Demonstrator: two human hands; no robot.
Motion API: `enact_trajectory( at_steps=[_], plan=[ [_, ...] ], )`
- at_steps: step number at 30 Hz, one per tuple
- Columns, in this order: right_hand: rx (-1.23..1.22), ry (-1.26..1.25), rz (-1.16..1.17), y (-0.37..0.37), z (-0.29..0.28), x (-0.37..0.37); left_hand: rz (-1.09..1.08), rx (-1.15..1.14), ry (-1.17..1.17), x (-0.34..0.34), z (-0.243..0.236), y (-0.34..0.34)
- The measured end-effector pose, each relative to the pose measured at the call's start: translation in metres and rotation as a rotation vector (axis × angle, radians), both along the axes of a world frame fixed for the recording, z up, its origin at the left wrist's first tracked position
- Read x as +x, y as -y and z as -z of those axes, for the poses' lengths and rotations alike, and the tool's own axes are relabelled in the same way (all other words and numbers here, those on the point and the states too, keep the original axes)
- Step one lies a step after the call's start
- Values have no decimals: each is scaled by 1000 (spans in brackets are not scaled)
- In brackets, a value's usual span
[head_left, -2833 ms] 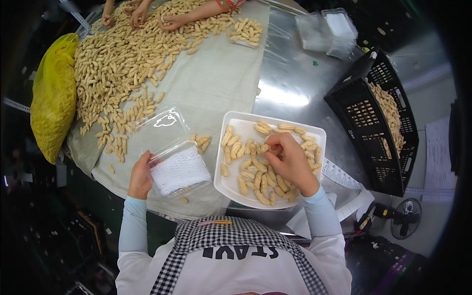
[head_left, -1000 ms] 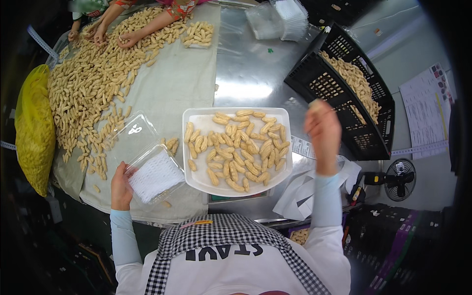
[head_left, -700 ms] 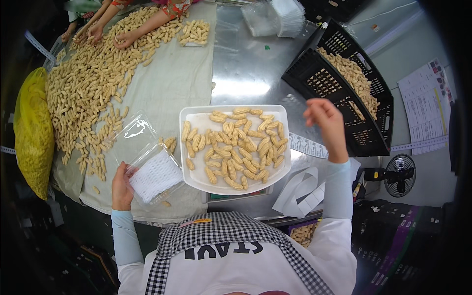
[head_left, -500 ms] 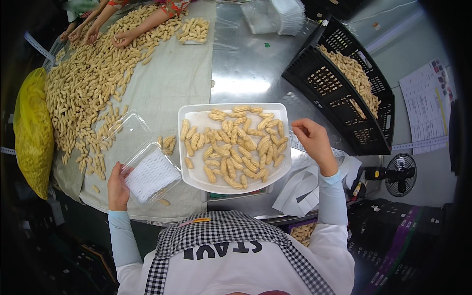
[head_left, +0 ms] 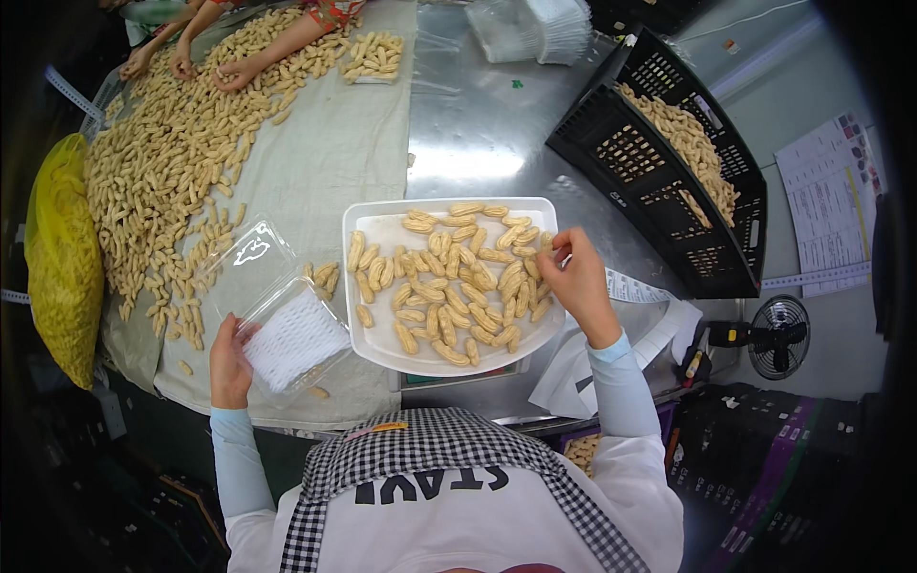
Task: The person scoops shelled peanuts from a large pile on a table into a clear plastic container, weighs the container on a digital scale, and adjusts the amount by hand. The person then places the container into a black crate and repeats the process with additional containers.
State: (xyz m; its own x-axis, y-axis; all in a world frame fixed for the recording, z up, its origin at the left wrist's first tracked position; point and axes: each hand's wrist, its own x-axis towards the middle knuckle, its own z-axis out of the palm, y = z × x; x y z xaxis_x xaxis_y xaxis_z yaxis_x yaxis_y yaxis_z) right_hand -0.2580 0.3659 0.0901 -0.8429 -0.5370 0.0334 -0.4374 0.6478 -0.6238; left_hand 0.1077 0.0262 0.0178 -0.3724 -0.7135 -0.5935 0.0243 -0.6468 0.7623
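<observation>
We can't tell whether the right hand (head_left: 585,294) touches a peanut (head_left: 445,327); it hides part of the white tray's (head_left: 420,367) right rim. Clear box (head_left: 275,304) partly hides the left hand's (head_left: 231,371) fingers from us. Tray covers most of the green-faced device (head_left: 426,380) under it. Top edge cuts off the co-workers' arms (head_left: 291,48). Print on the wall sheets (head_left: 829,210) is too small for us. Black stack (head_left: 764,477), lower right, fades into the dark rim

tray (head_left: 382,229): white | peanuts (head_left: 447,327): tan | sack (head_left: 62,267): yellow | apron (head_left: 420,441): checked (black, white)
</observation>
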Motion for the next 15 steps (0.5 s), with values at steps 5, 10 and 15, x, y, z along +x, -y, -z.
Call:
enact_trajectory(
  at_steps=[5, 10, 15],
  plan=[
    [-315, 393, 65, -3, 3, -3, 29, 35, -32, 1, 8, -2],
    [-415, 686, 55, -13, -6, -3, 27, 28, -30, -2, 5, -5],
    [-499, 876, 92, -21, -7, -3, 28, 31, -35, 0, 9, -2]
  ],
)
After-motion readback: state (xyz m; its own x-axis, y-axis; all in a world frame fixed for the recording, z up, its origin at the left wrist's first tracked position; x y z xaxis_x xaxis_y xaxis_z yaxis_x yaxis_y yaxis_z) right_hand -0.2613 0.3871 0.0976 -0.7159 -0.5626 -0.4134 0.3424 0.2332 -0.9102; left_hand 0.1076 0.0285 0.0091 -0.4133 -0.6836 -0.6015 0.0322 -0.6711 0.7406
